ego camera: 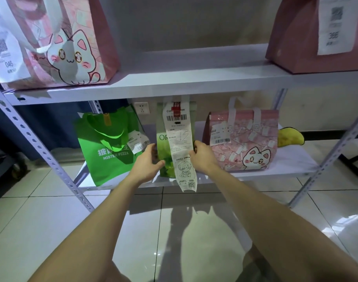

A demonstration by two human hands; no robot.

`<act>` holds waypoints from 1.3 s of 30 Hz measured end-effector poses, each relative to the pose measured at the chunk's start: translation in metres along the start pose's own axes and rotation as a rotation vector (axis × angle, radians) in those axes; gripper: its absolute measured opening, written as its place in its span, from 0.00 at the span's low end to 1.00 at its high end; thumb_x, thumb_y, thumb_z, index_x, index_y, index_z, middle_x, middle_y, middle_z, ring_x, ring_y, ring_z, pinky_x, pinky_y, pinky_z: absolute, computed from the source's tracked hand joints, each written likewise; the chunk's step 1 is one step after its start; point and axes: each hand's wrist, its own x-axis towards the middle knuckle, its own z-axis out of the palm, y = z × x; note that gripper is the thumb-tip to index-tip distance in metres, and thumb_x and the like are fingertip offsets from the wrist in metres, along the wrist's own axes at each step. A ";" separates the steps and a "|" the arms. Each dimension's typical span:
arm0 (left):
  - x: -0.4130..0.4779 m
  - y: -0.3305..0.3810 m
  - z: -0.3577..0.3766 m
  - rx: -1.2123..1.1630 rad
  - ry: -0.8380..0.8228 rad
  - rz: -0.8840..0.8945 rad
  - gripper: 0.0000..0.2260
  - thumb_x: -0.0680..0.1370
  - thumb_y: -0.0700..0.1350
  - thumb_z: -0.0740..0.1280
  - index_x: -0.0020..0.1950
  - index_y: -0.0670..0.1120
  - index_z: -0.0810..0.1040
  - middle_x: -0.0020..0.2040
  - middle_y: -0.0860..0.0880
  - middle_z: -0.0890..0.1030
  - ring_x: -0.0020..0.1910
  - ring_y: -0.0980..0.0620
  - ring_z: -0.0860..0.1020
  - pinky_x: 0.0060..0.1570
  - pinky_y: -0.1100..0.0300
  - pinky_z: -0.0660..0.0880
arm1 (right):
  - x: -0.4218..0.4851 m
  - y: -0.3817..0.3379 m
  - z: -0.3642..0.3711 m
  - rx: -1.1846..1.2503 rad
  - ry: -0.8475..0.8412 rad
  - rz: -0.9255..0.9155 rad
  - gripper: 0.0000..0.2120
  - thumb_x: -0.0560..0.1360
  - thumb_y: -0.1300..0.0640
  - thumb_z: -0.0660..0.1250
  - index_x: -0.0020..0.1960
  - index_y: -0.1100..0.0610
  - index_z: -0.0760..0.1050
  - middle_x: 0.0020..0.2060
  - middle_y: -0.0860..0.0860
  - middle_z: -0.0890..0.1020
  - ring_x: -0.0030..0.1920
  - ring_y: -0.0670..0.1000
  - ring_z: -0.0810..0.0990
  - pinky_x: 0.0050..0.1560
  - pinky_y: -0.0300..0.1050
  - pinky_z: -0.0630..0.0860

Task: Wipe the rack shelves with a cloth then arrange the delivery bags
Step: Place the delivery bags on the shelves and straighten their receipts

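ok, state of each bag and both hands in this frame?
left hand: grips left edge of pale green bag
right hand: grips its right edge
pale green bag: upright on lower shelf, long receipt hanging down front
green pizza bag: tilted, lower shelf
lower pink cat bag: upright, untouched
upper cat bag: standing, upper shelf

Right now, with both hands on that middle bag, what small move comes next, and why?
Probably slide the pale green bag back and set it square. The left hand and right hand grip its sides, it stands near the front of the lower shelf, and its receipt hangs past the edge.
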 end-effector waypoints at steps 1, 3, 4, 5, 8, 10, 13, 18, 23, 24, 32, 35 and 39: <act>0.001 0.001 0.002 -0.002 -0.008 0.000 0.27 0.81 0.44 0.73 0.79 0.47 0.69 0.66 0.53 0.82 0.61 0.53 0.82 0.66 0.55 0.78 | -0.001 0.000 -0.001 -0.002 -0.008 -0.001 0.08 0.84 0.57 0.64 0.61 0.55 0.76 0.56 0.51 0.85 0.51 0.53 0.84 0.51 0.53 0.85; 0.002 0.003 0.006 -0.003 -0.016 0.002 0.22 0.82 0.44 0.73 0.75 0.49 0.73 0.64 0.53 0.84 0.60 0.53 0.83 0.67 0.51 0.79 | -0.003 -0.002 -0.004 0.003 -0.041 -0.006 0.11 0.84 0.56 0.65 0.66 0.55 0.73 0.59 0.50 0.85 0.54 0.54 0.85 0.52 0.53 0.85; 0.002 0.004 0.007 -0.020 -0.011 -0.003 0.20 0.82 0.44 0.72 0.73 0.50 0.74 0.62 0.54 0.85 0.59 0.53 0.84 0.66 0.50 0.80 | -0.005 -0.004 -0.005 0.002 -0.057 -0.011 0.14 0.83 0.56 0.66 0.68 0.55 0.71 0.61 0.50 0.84 0.56 0.54 0.85 0.53 0.54 0.85; 0.002 0.004 0.008 -0.049 -0.007 -0.011 0.18 0.82 0.44 0.72 0.72 0.50 0.75 0.61 0.54 0.85 0.58 0.53 0.84 0.66 0.48 0.80 | -0.006 -0.005 -0.005 -0.003 -0.067 -0.015 0.16 0.83 0.55 0.67 0.69 0.55 0.70 0.62 0.50 0.84 0.57 0.55 0.85 0.54 0.54 0.85; -0.002 0.005 0.008 -0.149 0.012 -0.030 0.14 0.83 0.42 0.71 0.68 0.49 0.78 0.59 0.52 0.86 0.58 0.51 0.85 0.65 0.45 0.80 | -0.011 -0.005 -0.004 -0.022 -0.073 -0.031 0.16 0.84 0.55 0.67 0.69 0.55 0.68 0.64 0.51 0.83 0.57 0.55 0.85 0.43 0.44 0.83; -0.005 0.006 0.007 -0.163 0.039 -0.034 0.12 0.83 0.42 0.71 0.66 0.50 0.79 0.56 0.53 0.87 0.57 0.50 0.85 0.62 0.43 0.81 | -0.016 -0.005 -0.003 -0.025 -0.071 -0.041 0.15 0.84 0.56 0.66 0.68 0.55 0.67 0.65 0.51 0.83 0.56 0.54 0.86 0.34 0.35 0.76; -0.014 0.010 0.005 -0.147 0.067 -0.055 0.11 0.83 0.44 0.71 0.65 0.51 0.79 0.55 0.50 0.86 0.55 0.45 0.85 0.58 0.39 0.82 | -0.021 -0.004 -0.004 -0.037 -0.056 -0.057 0.12 0.84 0.57 0.65 0.66 0.53 0.68 0.65 0.50 0.83 0.51 0.51 0.85 0.30 0.32 0.74; -0.033 0.025 -0.004 -0.161 0.039 -0.067 0.09 0.84 0.45 0.70 0.64 0.50 0.77 0.55 0.50 0.85 0.51 0.45 0.86 0.49 0.42 0.86 | -0.035 -0.007 -0.015 -0.088 -0.052 -0.092 0.12 0.83 0.58 0.67 0.65 0.54 0.71 0.62 0.50 0.84 0.51 0.52 0.86 0.45 0.50 0.87; -0.054 0.045 -0.028 -0.162 0.043 -0.081 0.08 0.84 0.41 0.70 0.61 0.53 0.78 0.54 0.46 0.87 0.43 0.45 0.89 0.44 0.45 0.87 | -0.052 -0.014 -0.028 -0.104 -0.139 -0.167 0.13 0.81 0.56 0.70 0.64 0.52 0.73 0.61 0.48 0.84 0.51 0.49 0.84 0.49 0.48 0.85; -0.059 0.049 -0.034 -0.152 0.037 -0.084 0.09 0.84 0.41 0.70 0.63 0.51 0.78 0.54 0.45 0.87 0.42 0.46 0.89 0.43 0.47 0.87 | -0.054 -0.017 -0.030 -0.100 -0.163 -0.177 0.14 0.81 0.57 0.70 0.65 0.53 0.73 0.62 0.48 0.84 0.53 0.49 0.84 0.52 0.49 0.85; -0.088 0.075 -0.075 -0.138 0.034 -0.097 0.06 0.84 0.40 0.70 0.60 0.46 0.78 0.53 0.45 0.88 0.44 0.47 0.89 0.42 0.47 0.87 | -0.080 -0.044 -0.046 -0.035 -0.222 -0.303 0.15 0.78 0.59 0.71 0.64 0.52 0.75 0.62 0.47 0.85 0.54 0.50 0.85 0.54 0.51 0.85; -0.101 0.088 -0.092 -0.147 -0.014 -0.070 0.08 0.83 0.39 0.72 0.61 0.45 0.80 0.51 0.46 0.89 0.46 0.43 0.89 0.46 0.44 0.87 | -0.088 -0.057 -0.065 -0.038 -0.255 -0.375 0.16 0.76 0.59 0.71 0.63 0.50 0.76 0.59 0.44 0.86 0.48 0.45 0.85 0.48 0.45 0.85; -0.105 0.124 -0.125 -0.194 -0.029 -0.005 0.11 0.82 0.35 0.72 0.63 0.43 0.81 0.51 0.41 0.89 0.48 0.35 0.88 0.46 0.45 0.87 | -0.092 -0.088 -0.112 0.001 -0.303 -0.466 0.18 0.75 0.60 0.73 0.64 0.50 0.79 0.59 0.43 0.86 0.50 0.42 0.85 0.48 0.42 0.85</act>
